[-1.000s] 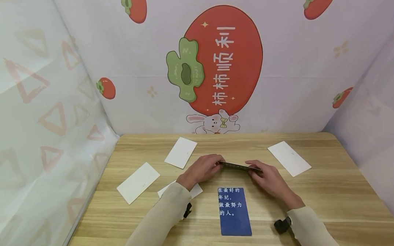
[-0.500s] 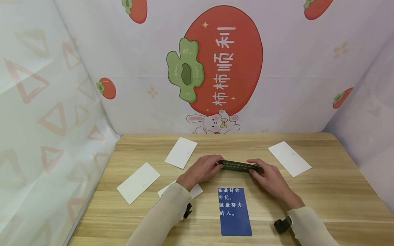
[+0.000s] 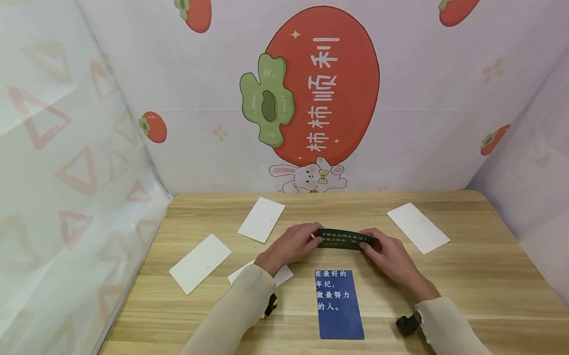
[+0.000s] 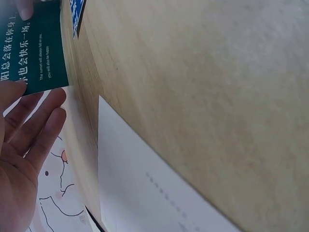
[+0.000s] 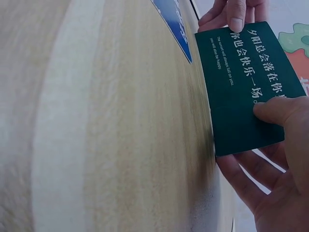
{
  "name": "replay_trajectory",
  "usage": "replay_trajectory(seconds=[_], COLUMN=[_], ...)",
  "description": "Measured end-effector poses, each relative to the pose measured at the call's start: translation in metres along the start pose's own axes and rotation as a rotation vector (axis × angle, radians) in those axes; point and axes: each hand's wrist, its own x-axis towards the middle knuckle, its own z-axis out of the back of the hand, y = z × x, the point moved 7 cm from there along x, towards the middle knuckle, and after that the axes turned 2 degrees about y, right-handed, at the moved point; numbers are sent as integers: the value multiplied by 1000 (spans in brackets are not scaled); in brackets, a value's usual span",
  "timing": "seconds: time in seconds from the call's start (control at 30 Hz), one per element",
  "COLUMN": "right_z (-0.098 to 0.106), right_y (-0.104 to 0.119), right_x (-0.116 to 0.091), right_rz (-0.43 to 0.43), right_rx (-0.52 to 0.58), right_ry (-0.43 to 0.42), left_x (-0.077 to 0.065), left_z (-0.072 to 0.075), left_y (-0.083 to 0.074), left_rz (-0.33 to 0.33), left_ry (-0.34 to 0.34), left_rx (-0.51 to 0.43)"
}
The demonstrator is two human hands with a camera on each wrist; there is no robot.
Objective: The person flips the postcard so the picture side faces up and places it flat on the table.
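A dark green card (image 3: 340, 238) with white lettering is held between both hands above the middle of the table, tilted and slightly bowed in the head view. My left hand (image 3: 293, 244) pinches its left end, thumb on the printed face and fingers behind. At the other end my right hand (image 3: 388, 253) grips it the same way; in the right wrist view the thumb (image 5: 275, 110) presses beside the lettering. The card's lower long edge is close to the tabletop. Nearer to me lies a blue card (image 3: 340, 323) with white characters, flat on the wood.
White cards lie flat around the hands: one at the far left (image 3: 261, 220), one at the left (image 3: 200, 264), one at the right (image 3: 418, 228). Another white card (image 3: 283, 275) is partly covered by the left forearm. A printed cloth (image 3: 407, 156) hangs behind the wooden table (image 3: 484, 274).
The green card was almost edge-on a second ago; it has tipped so that its lettered face shows more towards the head camera. Both hands keep their hold and barely shift.
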Motion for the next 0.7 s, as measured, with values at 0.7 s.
replay_trajectory(seconds=[0.7], right_z=[0], right_y=[-2], right_x=[4], right_rz=[-58], right_rx=[24], right_ry=[11], left_x=[-8], left_z=[0], left_y=[-1], left_rz=[5], left_ry=[-9], left_rx=[-67])
